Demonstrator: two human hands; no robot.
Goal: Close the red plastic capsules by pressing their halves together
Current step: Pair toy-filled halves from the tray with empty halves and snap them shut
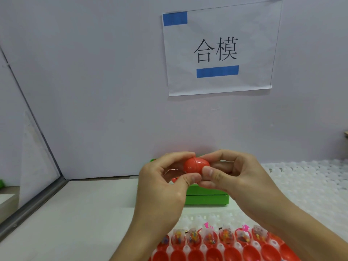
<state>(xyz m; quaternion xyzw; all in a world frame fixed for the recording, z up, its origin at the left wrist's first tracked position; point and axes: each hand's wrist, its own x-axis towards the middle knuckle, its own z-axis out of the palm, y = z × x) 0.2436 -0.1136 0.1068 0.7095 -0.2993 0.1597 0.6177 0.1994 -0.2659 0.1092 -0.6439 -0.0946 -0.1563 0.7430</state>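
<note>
- Open red capsule halves (195, 255), some filled with small packets (210, 237), are seen in a white tray (202, 218) nearest the camera.
- A red capsule (195, 165) is pinched above a green box (207, 197) by the curled fingers of the left hand (162, 185) and the right hand (237, 176), thumbs touching its seam.
- A paper sign (219, 48) is fixed to the wall behind.

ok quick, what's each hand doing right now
Left hand: holding the red plastic egg-shaped capsule, pinching its left half.
Right hand: holding the same capsule, pinching its right half.
</note>
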